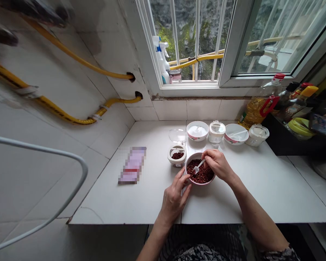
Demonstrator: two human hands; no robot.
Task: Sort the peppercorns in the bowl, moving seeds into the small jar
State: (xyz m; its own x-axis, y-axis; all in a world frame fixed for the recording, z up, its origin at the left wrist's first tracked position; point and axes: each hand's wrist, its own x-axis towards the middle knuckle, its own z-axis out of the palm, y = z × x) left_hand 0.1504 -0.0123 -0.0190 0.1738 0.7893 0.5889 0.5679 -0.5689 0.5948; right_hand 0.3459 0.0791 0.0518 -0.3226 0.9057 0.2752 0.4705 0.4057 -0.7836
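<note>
A bowl [200,184] of dark red dried pieces stands near the middle of the white counter. My right hand [216,164] pinches a small white spoon [196,169], whose tip rests in the red pieces. At the bowl's left side, my left hand [176,195] touches the rim with its fingers, steadying it against the counter. Just left of the bowl is a small white jar [177,160] with similar red pieces inside, its clear lid [177,135] raised behind it.
Behind stand a bowl of white grains [197,131], a lidded jar [216,131], a bowl with a spoon [236,134] and another jar [257,135]. An oil bottle [256,107] is at the back right; a blurred purple packet [132,165] lies left.
</note>
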